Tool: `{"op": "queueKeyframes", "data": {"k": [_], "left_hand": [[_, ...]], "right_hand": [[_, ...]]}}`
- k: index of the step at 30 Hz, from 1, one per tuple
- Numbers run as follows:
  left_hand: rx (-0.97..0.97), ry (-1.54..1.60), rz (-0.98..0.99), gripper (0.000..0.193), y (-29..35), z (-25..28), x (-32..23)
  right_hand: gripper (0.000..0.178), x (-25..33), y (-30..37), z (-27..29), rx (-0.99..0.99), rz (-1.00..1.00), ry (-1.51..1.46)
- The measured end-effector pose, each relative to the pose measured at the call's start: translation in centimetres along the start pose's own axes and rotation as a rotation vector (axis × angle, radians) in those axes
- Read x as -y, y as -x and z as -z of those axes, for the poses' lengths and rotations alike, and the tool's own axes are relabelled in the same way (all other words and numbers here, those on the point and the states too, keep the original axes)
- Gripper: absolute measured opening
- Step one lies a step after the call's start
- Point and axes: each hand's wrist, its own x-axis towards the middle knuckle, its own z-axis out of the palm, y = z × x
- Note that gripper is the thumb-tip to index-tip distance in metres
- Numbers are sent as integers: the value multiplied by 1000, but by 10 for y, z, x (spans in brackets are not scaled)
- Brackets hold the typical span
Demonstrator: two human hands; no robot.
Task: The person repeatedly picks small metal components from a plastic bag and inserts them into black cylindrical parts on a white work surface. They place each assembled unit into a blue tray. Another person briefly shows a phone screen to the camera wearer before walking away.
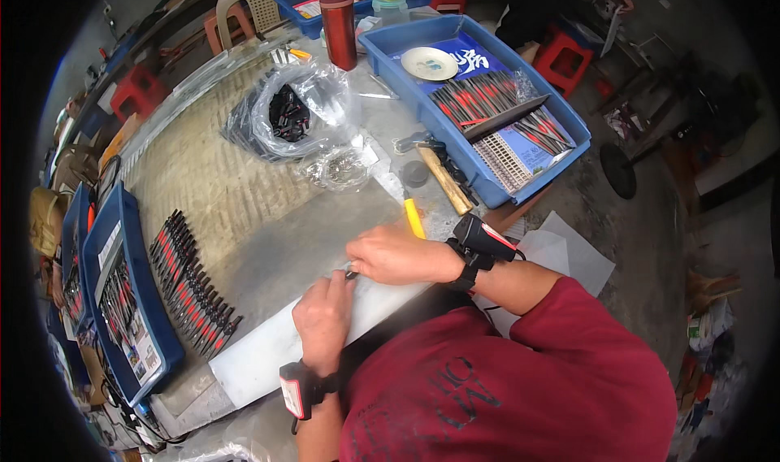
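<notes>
My left hand (323,316) and my right hand (396,255) meet at the near edge of the table, over a white board (256,363). The fingers of both are closed around a small dark piece (351,275). Only a bit of it shows between the fingertips, so its kind cannot be made out. Just beyond my right hand lies a tool with a yellow handle (414,218). Off to the left, a long row of slim black-and-red pieces (191,287) lies side by side on the table.
An open clear bag of small black parts (288,112) stands farther back, near a small clear bag (340,169). A wooden handle (445,182) lies beside a blue tray (573,155) of slim red-and-black pieces. Another blue tray (166,336) is at left; a red flask (340,35) stands at the back.
</notes>
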Motion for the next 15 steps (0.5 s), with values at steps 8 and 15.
{"op": "queueKeyframes", "data": {"k": [8,15], "left_hand": [[23,35,42,14,0,1,0],[-15,25,23,19,2,-1,2]], "right_hand": [[19,-1,3,7,49,-33,-61],[17,-9,3,20,-42,-78,-46]]}}
